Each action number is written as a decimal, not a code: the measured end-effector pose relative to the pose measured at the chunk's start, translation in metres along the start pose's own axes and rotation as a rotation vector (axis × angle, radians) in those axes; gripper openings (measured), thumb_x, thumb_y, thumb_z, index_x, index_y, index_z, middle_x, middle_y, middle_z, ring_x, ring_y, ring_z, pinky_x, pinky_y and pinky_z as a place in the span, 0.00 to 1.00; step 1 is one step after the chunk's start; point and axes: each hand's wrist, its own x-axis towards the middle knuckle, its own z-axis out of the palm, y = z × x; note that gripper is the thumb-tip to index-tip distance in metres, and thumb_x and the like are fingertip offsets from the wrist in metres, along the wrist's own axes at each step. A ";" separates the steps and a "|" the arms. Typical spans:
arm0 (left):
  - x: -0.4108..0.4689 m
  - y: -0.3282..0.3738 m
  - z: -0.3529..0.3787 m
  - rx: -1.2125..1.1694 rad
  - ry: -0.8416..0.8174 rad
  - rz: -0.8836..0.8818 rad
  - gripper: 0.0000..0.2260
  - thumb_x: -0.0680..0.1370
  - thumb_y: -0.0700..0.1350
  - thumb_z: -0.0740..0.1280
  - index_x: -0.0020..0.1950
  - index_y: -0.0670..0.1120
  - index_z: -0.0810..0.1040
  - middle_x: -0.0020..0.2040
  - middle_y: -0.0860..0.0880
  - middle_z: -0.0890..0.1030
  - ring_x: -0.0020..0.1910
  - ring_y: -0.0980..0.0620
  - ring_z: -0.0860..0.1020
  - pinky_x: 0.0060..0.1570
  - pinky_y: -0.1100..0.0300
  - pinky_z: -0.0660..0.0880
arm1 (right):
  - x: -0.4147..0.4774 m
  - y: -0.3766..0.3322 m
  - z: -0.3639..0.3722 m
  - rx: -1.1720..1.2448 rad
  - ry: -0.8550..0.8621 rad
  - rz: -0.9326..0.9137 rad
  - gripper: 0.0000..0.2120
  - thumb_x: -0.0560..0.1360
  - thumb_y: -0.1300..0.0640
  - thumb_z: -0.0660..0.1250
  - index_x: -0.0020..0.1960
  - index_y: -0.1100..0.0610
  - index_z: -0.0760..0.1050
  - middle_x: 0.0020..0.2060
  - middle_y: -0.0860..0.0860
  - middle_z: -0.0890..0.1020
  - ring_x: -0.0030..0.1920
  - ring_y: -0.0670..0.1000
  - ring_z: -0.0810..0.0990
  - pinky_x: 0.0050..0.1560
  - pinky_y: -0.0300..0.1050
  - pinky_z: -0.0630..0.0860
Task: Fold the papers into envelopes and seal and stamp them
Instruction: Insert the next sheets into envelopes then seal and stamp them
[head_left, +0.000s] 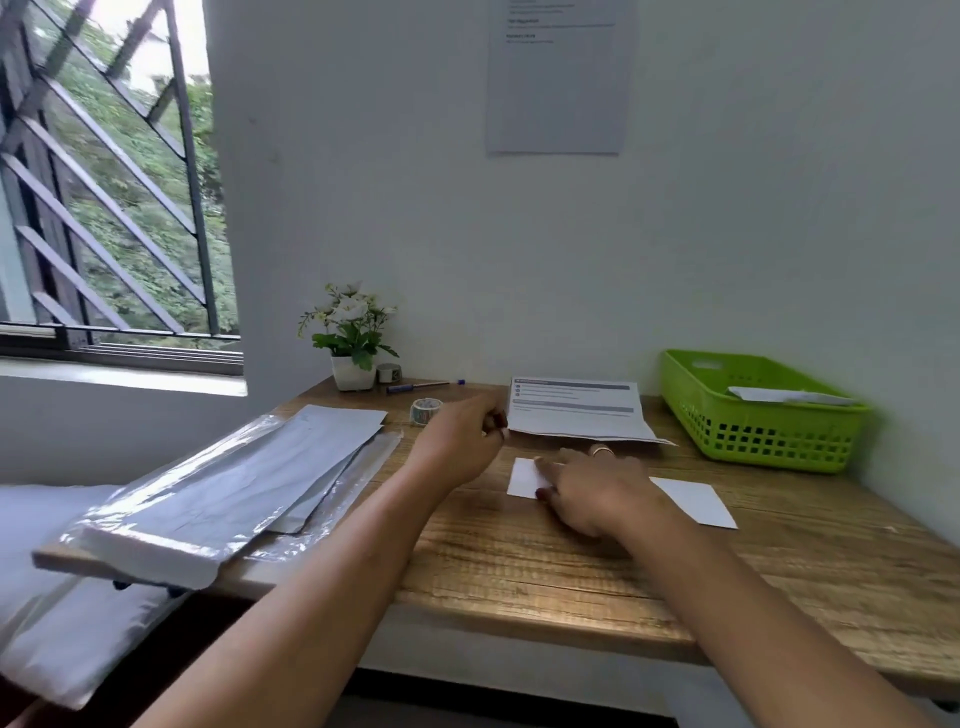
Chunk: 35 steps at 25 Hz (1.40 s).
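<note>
A white folded paper (696, 500) lies flat in the middle of the wooden desk (519, 571). My right hand (592, 491) rests on it with fingers stretched out to the left, pressing it down and hiding its middle. My left hand (462, 441) hovers just left of it with fingers curled in, and I see nothing in them. A small roll of patterned tape (426, 410) stands just beyond my left hand. A stack of printed sheets (576, 413) lies behind both hands.
Shiny plastic sleeves of paper (234, 483) cover the desk's left end and overhang its edge. At the right stands a green basket (753, 426) with a white envelope inside. Along the wall sit a potted plant (353, 343), a second tape roll (388, 372) and a blue pen (423, 385).
</note>
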 end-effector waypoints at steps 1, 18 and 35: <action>-0.007 -0.006 -0.010 0.002 0.019 -0.061 0.03 0.75 0.44 0.66 0.47 0.51 0.76 0.43 0.53 0.78 0.45 0.52 0.77 0.44 0.58 0.74 | -0.001 -0.006 -0.004 0.021 0.047 -0.055 0.22 0.80 0.46 0.52 0.73 0.45 0.61 0.73 0.50 0.65 0.72 0.58 0.62 0.64 0.58 0.66; -0.059 -0.157 -0.151 0.212 -0.040 -0.840 0.24 0.67 0.52 0.77 0.58 0.41 0.77 0.54 0.44 0.80 0.50 0.45 0.77 0.49 0.57 0.73 | 0.050 -0.202 -0.037 0.884 0.126 -0.269 0.16 0.73 0.55 0.70 0.59 0.59 0.77 0.57 0.55 0.78 0.53 0.53 0.78 0.48 0.46 0.76; -0.021 -0.098 -0.159 0.119 0.468 -0.647 0.10 0.80 0.45 0.61 0.57 0.41 0.73 0.58 0.38 0.77 0.58 0.39 0.74 0.53 0.53 0.70 | 0.072 -0.166 -0.050 1.511 0.115 -0.172 0.34 0.73 0.55 0.70 0.73 0.52 0.55 0.60 0.51 0.74 0.57 0.55 0.76 0.52 0.51 0.75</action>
